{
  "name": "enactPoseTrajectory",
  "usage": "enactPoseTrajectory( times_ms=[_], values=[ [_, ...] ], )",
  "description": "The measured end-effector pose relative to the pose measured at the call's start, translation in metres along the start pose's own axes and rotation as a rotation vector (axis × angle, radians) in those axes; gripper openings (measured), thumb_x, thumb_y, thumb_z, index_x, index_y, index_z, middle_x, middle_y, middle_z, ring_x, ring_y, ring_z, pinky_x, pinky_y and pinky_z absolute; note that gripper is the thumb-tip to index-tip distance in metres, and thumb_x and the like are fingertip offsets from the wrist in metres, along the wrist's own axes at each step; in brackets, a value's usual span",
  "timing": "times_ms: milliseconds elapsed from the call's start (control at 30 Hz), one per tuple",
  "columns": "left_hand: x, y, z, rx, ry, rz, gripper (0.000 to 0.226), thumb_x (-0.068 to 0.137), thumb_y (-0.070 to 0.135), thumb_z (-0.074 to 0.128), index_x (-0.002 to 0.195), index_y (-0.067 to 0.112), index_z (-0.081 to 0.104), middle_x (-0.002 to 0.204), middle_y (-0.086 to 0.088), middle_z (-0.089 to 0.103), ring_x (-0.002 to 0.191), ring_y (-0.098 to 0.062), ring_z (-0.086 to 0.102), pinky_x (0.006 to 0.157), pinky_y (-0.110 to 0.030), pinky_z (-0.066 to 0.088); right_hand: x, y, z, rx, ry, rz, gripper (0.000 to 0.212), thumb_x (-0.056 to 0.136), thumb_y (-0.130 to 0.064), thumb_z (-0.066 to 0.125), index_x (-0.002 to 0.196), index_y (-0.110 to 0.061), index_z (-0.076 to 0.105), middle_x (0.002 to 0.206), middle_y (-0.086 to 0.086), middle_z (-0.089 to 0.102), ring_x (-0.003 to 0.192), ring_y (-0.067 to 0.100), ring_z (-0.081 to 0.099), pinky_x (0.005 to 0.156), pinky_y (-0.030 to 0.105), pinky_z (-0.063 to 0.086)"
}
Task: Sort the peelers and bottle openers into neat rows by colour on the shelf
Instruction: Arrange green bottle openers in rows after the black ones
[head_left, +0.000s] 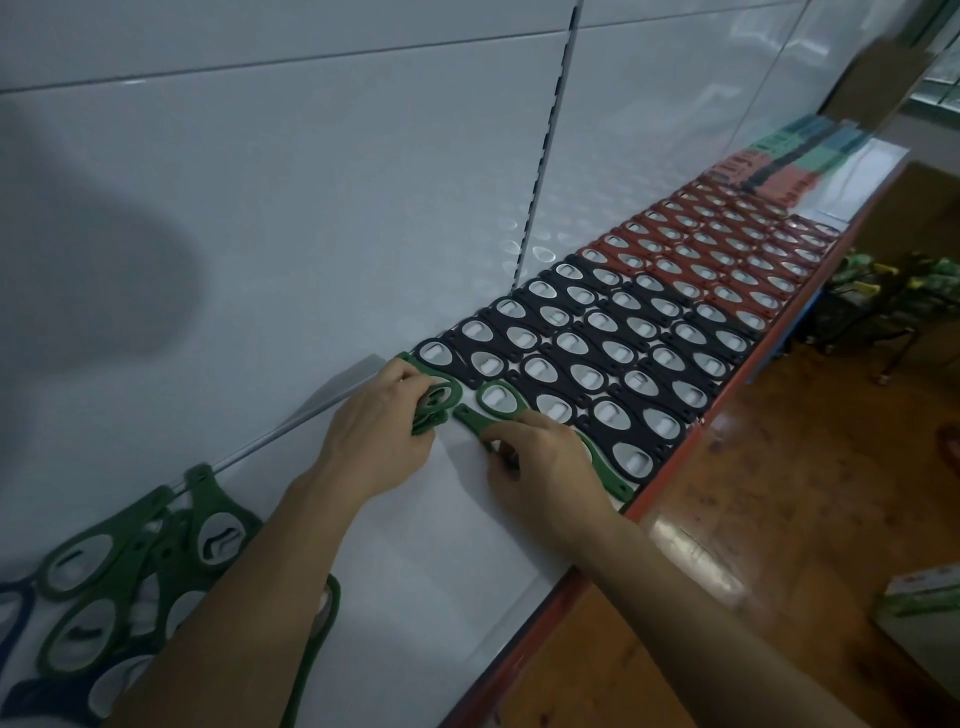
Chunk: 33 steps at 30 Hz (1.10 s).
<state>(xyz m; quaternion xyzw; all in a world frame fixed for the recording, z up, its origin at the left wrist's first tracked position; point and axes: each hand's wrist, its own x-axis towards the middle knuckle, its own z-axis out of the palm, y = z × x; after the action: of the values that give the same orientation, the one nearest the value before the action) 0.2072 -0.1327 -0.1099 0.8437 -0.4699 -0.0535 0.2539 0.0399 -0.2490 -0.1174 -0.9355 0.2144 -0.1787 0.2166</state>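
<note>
Well, the white shelf (457, 530) runs away from me toward its far end, and most of that length is already laid out. The red bottle openers (717, 244) fill a block from back edge to front edge, and the black bottle openers (597, 358) sit in the same tight rows just nearer to me. Beyond the red ones are teal and dark packs (800, 150), too blurred for me to name. At the near left end lies a loose green pile (130, 571), unsorted, with a blue opener (8, 610) at its edge. My forearm crosses over it, so reaching back there means lifting clear. My left hand (374, 436) is curled round a small stack of green bottle openers (434, 410), which I judge I keep close by the back edge as a supply for the new row. My right hand (540, 467) has its fingers bent down onto the handle of a green opener (498, 402), pinching it to line its ring up against the black row it touches. Another green one (608, 475) lies at the front edge, partly under that hand. Bare shelf between the hands and the pile leaves room for further green rows.
</note>
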Motion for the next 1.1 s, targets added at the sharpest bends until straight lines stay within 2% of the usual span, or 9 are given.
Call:
enactPoseTrajectory(
  times_ms=[333, 433, 533, 600, 633, 733, 933, 1033, 1100],
  values=[
    [-0.002, 0.004, 0.000, 0.014, -0.018, -0.064, 0.041, 0.084, 0.014, 0.066, 0.124, 0.022, 0.065, 0.122, 0.001, 0.047, 0.090, -0.024, 0.062, 0.072, -0.036, 0.052, 0.001, 0.001, 0.003, 0.047, 0.027, -0.005, 0.020, 0.089, -0.008, 0.062, 0.101, -0.015, 0.075, 0.089, 0.001, 0.060, 0.074, 0.020, 0.058, 0.068, 0.044, 0.053],
    [-0.002, 0.011, -0.001, -0.093, 0.097, -0.083, 0.036, 0.082, 0.013, 0.067, 0.117, 0.021, 0.065, 0.112, 0.001, 0.050, 0.084, -0.020, 0.060, 0.072, -0.030, 0.050, 0.002, -0.002, 0.000, 0.079, 0.084, -0.002, 0.019, 0.087, -0.013, 0.067, 0.105, -0.018, 0.074, 0.090, -0.004, 0.059, 0.071, 0.012, 0.055, 0.066, 0.037, 0.054],
    [0.000, 0.038, -0.006, -0.950, 0.085, -0.291, 0.032, 0.077, 0.012, 0.062, 0.109, 0.019, 0.064, 0.079, 0.004, 0.057, 0.065, -0.016, 0.054, 0.060, -0.023, 0.044, 0.005, -0.012, -0.008, 0.270, 0.246, 0.070, 0.016, 0.087, -0.018, 0.074, 0.102, -0.019, 0.073, 0.085, -0.009, 0.064, 0.068, 0.007, 0.056, 0.065, 0.024, 0.050],
    [0.000, 0.052, -0.007, -1.630, -0.058, -0.444, 0.029, 0.080, 0.004, 0.059, 0.107, 0.013, 0.064, 0.076, -0.003, 0.058, 0.065, -0.018, 0.057, 0.065, -0.030, 0.047, 0.007, -0.022, -0.016, 0.550, 0.273, 0.154, 0.007, 0.091, -0.019, 0.073, 0.097, -0.017, 0.070, 0.078, -0.007, 0.067, 0.066, 0.007, 0.058, 0.062, 0.024, 0.049],
    [-0.001, 0.055, -0.005, -1.761, -0.081, -0.494, 0.027, 0.085, 0.002, 0.060, 0.109, 0.014, 0.065, 0.081, -0.006, 0.062, 0.071, -0.020, 0.062, 0.070, -0.033, 0.050, 0.008, -0.026, -0.019, 0.672, 0.268, 0.187, 0.006, 0.093, -0.019, 0.072, 0.096, -0.014, 0.069, 0.078, -0.004, 0.068, 0.066, 0.009, 0.060, 0.062, 0.027, 0.050],
    [-0.005, 0.059, 0.003, -1.771, -0.054, -0.548, 0.024, 0.090, 0.004, 0.064, 0.113, 0.010, 0.068, 0.090, -0.009, 0.073, 0.081, -0.024, 0.072, 0.071, -0.038, 0.060, 0.007, -0.028, -0.021, 0.751, 0.237, 0.198, 0.014, 0.088, -0.016, 0.076, 0.097, -0.015, 0.066, 0.087, -0.003, 0.069, 0.069, 0.019, 0.062, 0.064, 0.036, 0.055],
    [-0.009, 0.064, 0.012, -1.758, -0.014, -0.606, 0.026, 0.095, 0.012, 0.066, 0.118, 0.001, 0.069, 0.111, -0.022, 0.074, 0.099, -0.036, 0.073, 0.080, -0.046, 0.062, 0.011, -0.015, -0.027, 0.587, 0.119, 0.252, 0.030, 0.080, -0.018, 0.086, 0.103, -0.025, 0.068, 0.078, -0.008, 0.068, 0.066, 0.011, 0.061, 0.063, 0.027, 0.052],
    [-0.008, 0.070, 0.015, -1.586, 0.036, -0.609, 0.023, 0.100, 0.024, 0.063, 0.108, 0.004, 0.068, 0.097, -0.016, 0.077, 0.081, -0.028, 0.075, 0.069, -0.038, 0.060, 0.011, -0.013, -0.037, 0.585, 0.071, 0.263, 0.017, 0.085, -0.014, 0.082, 0.096, -0.022, 0.072, 0.071, -0.008, 0.069, 0.064, 0.007, 0.064, 0.062, 0.025, 0.052],
    [-0.009, 0.072, 0.017, -1.466, 0.025, -0.544, 0.026, 0.102, 0.030, 0.061, 0.096, 0.005, 0.061, 0.073, -0.008, 0.065, 0.056, -0.019, 0.059, 0.051, -0.028, 0.047, 0.008, -0.009, -0.045, 0.557, 0.083, 0.274, 0.012, 0.089, -0.010, 0.077, 0.095, -0.020, 0.074, 0.076, -0.006, 0.073, 0.069, 0.011, 0.068, 0.067, 0.034, 0.059]
  ],
)
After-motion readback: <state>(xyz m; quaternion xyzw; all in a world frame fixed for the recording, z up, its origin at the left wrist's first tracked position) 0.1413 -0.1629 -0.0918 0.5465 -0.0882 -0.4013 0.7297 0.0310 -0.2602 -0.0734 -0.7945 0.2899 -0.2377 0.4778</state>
